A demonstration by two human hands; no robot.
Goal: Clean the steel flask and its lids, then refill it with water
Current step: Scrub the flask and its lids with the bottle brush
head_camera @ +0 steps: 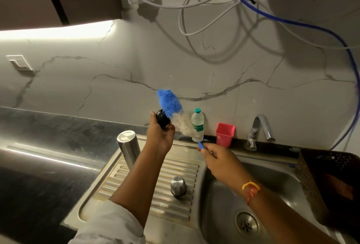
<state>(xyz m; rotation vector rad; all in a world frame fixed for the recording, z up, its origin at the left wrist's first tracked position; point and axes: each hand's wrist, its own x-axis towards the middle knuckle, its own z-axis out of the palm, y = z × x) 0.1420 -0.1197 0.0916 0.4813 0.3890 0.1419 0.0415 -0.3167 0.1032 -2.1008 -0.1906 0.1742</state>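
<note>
One flask on steel drainboard; dark countertop, marble wall

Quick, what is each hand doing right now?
Left hand: grips the small black round lid.
Right hand: holds the blue-and-white bristle brush by its handle.

One view is supplied: a wide-angle camera worn on the person's head. It looks forward and down from above and behind the left hand and the right hand, which sit near frame centre, close to the lens. Beyond both hands it faces the white marble-pattern wall with grey veins. Below the hands lies the ribbed stainless-steel drainboard. Left of the left hand runs the dark polished stone counter. Straight edges bow near the frame borders.
</note>
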